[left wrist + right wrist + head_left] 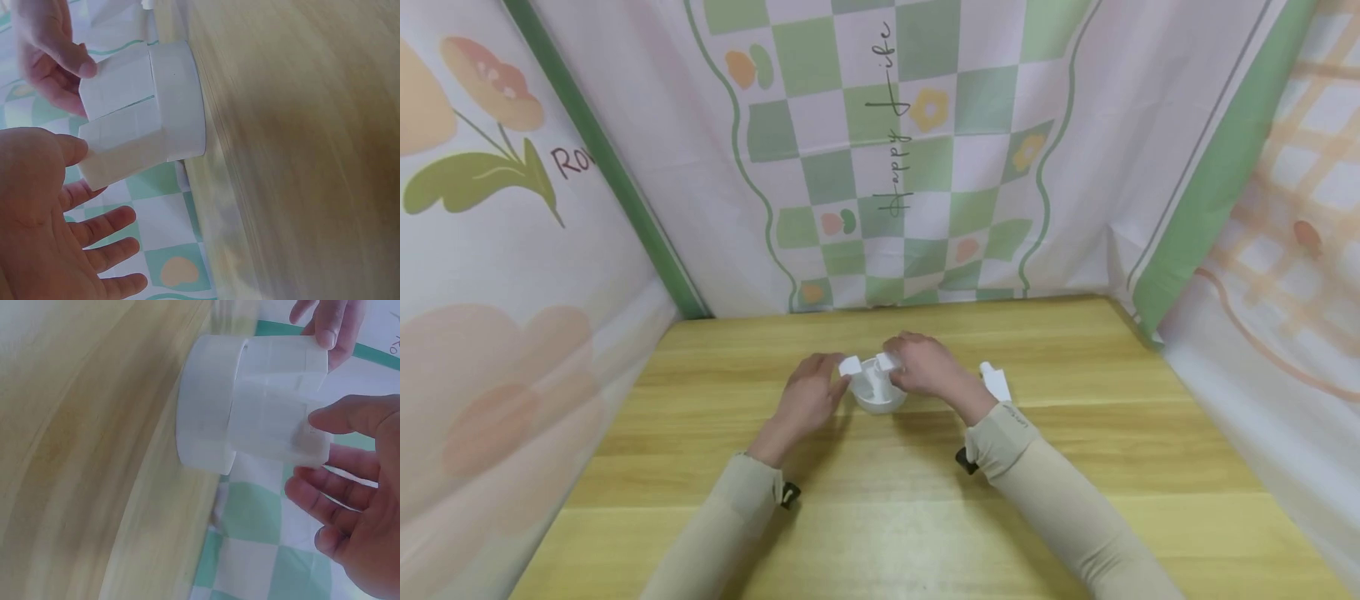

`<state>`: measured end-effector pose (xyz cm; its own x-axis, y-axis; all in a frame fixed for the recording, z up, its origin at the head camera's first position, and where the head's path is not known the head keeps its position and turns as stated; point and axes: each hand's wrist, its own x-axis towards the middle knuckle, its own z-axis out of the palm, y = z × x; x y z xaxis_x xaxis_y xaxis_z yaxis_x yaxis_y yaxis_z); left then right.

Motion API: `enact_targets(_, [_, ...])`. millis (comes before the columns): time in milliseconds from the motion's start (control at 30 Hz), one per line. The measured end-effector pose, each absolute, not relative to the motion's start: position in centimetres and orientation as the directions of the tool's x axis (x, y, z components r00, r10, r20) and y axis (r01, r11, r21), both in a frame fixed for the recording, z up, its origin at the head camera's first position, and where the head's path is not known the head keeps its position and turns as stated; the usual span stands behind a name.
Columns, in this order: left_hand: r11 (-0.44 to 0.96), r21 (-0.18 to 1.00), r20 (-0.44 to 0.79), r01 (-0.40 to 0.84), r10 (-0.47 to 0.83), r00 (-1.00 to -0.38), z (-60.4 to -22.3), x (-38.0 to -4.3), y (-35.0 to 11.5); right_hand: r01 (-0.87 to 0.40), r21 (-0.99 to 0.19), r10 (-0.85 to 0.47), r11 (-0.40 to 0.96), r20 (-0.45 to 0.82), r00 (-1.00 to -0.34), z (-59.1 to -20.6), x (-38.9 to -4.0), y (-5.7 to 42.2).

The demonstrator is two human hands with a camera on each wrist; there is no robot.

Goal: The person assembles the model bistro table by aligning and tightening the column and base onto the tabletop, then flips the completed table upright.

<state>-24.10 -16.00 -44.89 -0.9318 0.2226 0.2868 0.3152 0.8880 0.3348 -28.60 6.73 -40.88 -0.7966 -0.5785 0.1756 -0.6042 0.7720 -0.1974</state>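
A round white bowl stands on the wooden table, with two boxy, somewhat translucent white pieces upright in it, side by side. Their lower ends are hidden inside the bowl. My left hand pinches the left white piece near its top between thumb and index finger, while its other fingers spread away. On the right white piece, my right hand has its thumb on one face and fingers around the far side. Both pieces rise above the bowl's rim.
A white bottle-like object with a narrow rounded end lies on the table just beyond my right forearm. Patterned cloth hangs behind the table's back edge and along both sides.
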Motion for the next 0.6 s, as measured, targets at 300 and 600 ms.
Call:
enact_targets(300, [0.894,0.336,0.254,0.296,0.217,-0.943,-44.9,-24.1,-16.1,-0.586,-0.176,-0.577,0.791,0.101,-0.81,-40.8,-28.6,7.4])
enact_targets(600, [0.896,0.325,0.264,0.301,0.22,-0.939,-45.0,-24.2,-16.2,-0.596,-0.187,-0.584,0.781,0.12,-0.803,-40.6,-28.4,7.9])
